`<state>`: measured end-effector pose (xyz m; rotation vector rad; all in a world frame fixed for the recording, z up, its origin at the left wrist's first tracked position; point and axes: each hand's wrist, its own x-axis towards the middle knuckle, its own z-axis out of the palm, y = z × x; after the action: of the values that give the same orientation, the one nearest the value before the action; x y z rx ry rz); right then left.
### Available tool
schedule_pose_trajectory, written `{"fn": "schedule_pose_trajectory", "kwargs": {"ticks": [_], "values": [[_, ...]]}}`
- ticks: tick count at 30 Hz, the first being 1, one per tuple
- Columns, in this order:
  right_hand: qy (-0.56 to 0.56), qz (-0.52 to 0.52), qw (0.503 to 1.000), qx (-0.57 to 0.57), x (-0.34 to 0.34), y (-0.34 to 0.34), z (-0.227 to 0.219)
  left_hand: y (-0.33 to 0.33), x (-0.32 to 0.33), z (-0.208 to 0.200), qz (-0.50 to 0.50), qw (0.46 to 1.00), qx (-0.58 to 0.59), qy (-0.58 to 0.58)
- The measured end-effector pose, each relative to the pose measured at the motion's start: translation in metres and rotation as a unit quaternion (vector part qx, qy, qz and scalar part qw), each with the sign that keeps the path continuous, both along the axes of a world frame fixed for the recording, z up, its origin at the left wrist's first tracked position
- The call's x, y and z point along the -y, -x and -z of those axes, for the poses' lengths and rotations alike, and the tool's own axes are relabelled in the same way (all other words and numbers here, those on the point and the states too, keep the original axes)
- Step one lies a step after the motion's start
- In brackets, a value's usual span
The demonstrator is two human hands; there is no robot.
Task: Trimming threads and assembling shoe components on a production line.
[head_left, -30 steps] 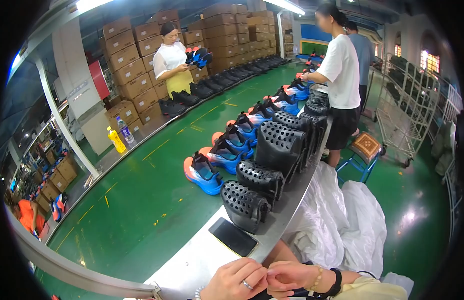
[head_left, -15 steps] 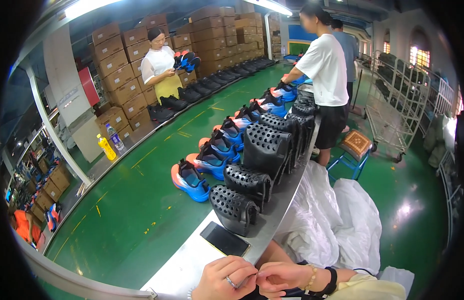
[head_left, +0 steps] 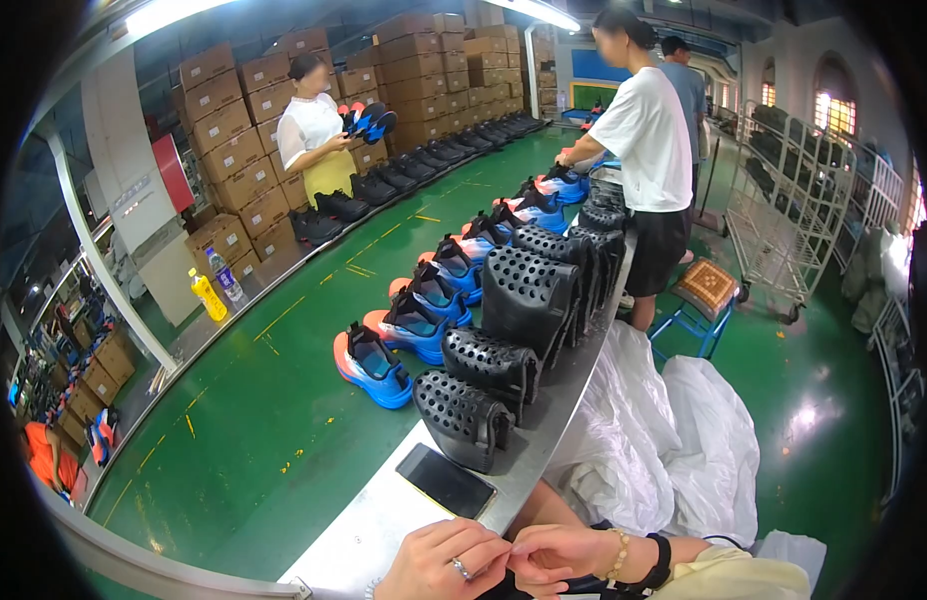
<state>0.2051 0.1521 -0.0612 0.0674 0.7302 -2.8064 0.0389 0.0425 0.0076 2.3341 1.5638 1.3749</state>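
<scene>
My left hand [head_left: 446, 562], a ring on one finger, is closed at the near edge of the metal ledge [head_left: 519, 485]. Its fingertips meet those of my right hand [head_left: 556, 556], which is also pinched closed and has a beaded bracelet and a dark band at the wrist. Whatever lies between the fingertips is too small or hidden to make out. Just beyond my hands a dark phone [head_left: 446, 480] lies flat on the ledge. Past it stands a row of folded black pieces with round holes [head_left: 464, 420]. Blue and orange shoes [head_left: 374, 368] line up to their left.
A green surface [head_left: 244, 430] stretches to the left, with black shoes [head_left: 339, 205] along its far side. Two bottles [head_left: 209, 296] stand there too. White plastic sheeting [head_left: 709, 440], a blue stool [head_left: 706, 300] and a wire trolley [head_left: 784, 220] are at right. Co-workers stand farther off.
My hands stay pinched together in nearly the same place. The nearest blue and orange shoes sit slightly farther left. A co-worker across the green surface has turned a little, still holding shoes.
</scene>
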Motion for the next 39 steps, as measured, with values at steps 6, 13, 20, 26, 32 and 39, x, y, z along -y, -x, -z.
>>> {"fn": "schedule_pose_trajectory", "kwargs": {"ticks": [6, 13, 20, 26, 32, 39], "values": [[-0.008, -0.005, 1.0, -0.003, -0.004, -0.001, 0.001, -0.002, -0.003, -0.001, -0.008, 1.0, 0.01, 0.016], [-0.009, -0.013, 1.0, -0.012, -0.009, -0.005, 0.001, -0.003, -0.007, -0.005, 0.003, 0.999, 0.025, 0.037], [-0.02, -0.005, 1.0, 0.014, -0.012, -0.005, -0.003, -0.006, -0.007, -0.001, -0.016, 0.999, 0.02, 0.038], [0.007, -0.015, 1.0, -0.003, -0.014, -0.008, 0.003, -0.012, -0.011, 0.001, -0.016, 1.0, 0.0, 0.012], [0.016, -0.009, 1.0, -0.019, -0.015, -0.008, 0.0, -0.016, -0.016, 0.005, -0.022, 1.0, -0.007, -0.019], [0.024, -0.011, 0.999, -0.025, -0.017, -0.01, 0.003, -0.011, -0.018, 0.005, -0.021, 0.999, 0.001, -0.033]]}}
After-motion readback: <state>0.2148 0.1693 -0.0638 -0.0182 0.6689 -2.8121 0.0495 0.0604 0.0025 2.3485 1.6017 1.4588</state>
